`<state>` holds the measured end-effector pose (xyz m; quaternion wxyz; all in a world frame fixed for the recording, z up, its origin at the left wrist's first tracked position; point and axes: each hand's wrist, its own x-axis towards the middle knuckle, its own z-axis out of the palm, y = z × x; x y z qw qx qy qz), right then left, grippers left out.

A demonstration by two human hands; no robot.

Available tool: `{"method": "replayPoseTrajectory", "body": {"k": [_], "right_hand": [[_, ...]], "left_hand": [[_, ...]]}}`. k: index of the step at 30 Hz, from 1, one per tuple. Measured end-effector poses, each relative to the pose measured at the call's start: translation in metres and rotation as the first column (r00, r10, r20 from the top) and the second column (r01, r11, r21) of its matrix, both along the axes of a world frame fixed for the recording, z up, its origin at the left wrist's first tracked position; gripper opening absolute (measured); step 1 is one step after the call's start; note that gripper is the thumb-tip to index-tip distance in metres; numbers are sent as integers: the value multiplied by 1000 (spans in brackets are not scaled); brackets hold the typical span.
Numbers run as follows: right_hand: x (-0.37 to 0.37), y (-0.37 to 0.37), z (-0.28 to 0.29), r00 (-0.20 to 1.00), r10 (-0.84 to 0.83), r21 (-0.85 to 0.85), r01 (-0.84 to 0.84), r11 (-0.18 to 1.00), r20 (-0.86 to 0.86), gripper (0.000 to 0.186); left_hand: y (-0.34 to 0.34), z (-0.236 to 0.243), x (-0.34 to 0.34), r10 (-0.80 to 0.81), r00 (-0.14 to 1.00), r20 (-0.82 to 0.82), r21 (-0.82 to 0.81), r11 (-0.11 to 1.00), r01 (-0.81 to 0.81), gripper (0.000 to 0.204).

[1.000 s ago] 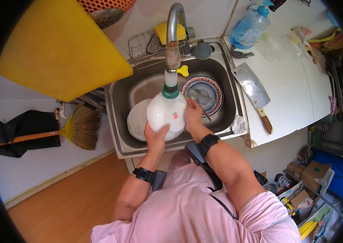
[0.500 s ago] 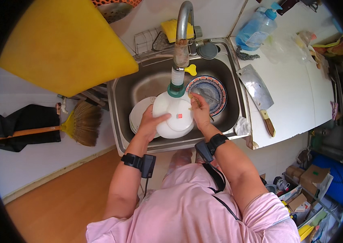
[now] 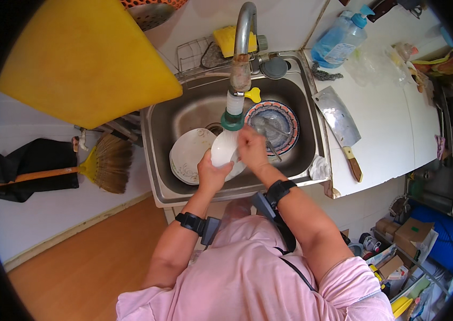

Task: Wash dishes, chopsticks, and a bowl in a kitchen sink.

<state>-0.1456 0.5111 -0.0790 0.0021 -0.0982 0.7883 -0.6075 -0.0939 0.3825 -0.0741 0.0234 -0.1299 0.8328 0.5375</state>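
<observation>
Under the faucet, a white bowl is tipped on its side, close below the green-ended spout. My left hand grips its near left edge, thumb against the outside. My right hand presses close to the bowl's right side; motion smears its fingers, so what they hold is hidden. White plates with a floral pattern lie stacked in the sink's left part. On the right rests a patterned bowl with an orange-and-blue rim, and metal utensils lie in it.
The steel sink surrounds my hands. A cleaver lies on the white counter to the right, near a blue pump bottle. A large yellow board juts over the sink's left corner. A broom hangs farther left.
The white bowl has turned from showing its broad, stickered underside to a narrow, edge-on tilt. My left hand has shifted right and slightly nearer me; my right hand has moved a little left.
</observation>
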Motion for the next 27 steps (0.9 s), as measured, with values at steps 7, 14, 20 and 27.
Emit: {"method": "replayPoseTrajectory", "body": {"k": [7,14,20,27], "right_hand": [[8,-15,0,976,77,50,-68,996,-202,31],[14,-19,10,948,135,68,-120,990,-290,24],[10,-26,3,977,-26,125,53,991,-213,27],[8,-15,11,935,200,342,-92,935,-293,29]], "left_hand": [[8,-9,-7,49,996,-81,133,990,-38,36],[4,-19,1,-31,996,-82,115,993,40,42],[6,-5,3,53,997,64,395,916,-74,42],[2,0,10,73,995,63,388,917,-91,42]]}}
